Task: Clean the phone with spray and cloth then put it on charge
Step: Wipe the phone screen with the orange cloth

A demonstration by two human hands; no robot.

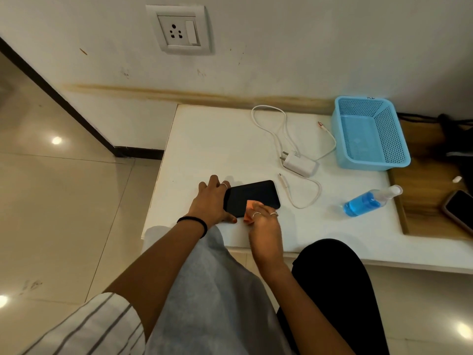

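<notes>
A black phone (252,194) lies flat on the white table (217,139), screen up. My left hand (211,201) grips its left end, thumb at the near edge. My right hand (265,221) presses a small orange cloth (249,207) onto the phone's near right part. A spray bottle (368,202) with blue liquid lies on its side to the right. The white charger plug (298,163) and its looped cable (276,124) rest behind the phone.
An empty blue mesh basket (371,134) stands at the back right. A wall socket (180,29) sits high on the wall. A second phone (459,210) lies on the wooden surface at far right. The table's left edge borders tiled floor.
</notes>
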